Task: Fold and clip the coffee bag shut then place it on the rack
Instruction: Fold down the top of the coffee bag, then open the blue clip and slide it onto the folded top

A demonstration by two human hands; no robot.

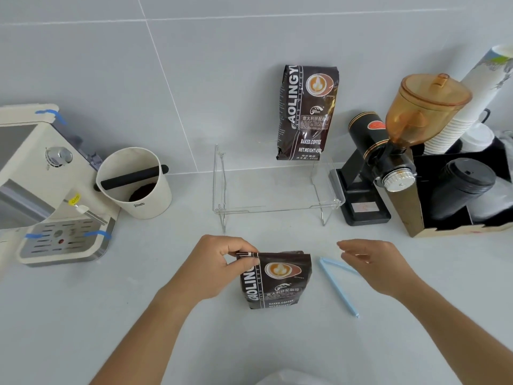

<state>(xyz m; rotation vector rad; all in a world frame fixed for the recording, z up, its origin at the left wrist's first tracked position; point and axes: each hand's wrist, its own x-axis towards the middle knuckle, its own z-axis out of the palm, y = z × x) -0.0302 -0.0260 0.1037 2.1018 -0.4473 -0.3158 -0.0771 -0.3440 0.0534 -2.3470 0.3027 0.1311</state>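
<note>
A dark brown coffee bag (277,282) stands on the white counter in front of me, its top folded down. My left hand (222,262) pinches the folded top at its left corner. A light blue sealing clip (337,286) lies open on the counter just right of the bag. Above the clip's upper end hovers my right hand (372,262), fingers loosely apart and holding nothing. A clear acrylic rack (222,187) stands behind the bag. A second, taller coffee bag (306,112) rests on the rack's right rear, leaning on the wall.
An espresso machine (52,190) and a white knock box (138,184) stand at the left. Right of the rack sit a black grinder with an amber hopper (388,151) and a black organiser (455,201) with paper cups and lids.
</note>
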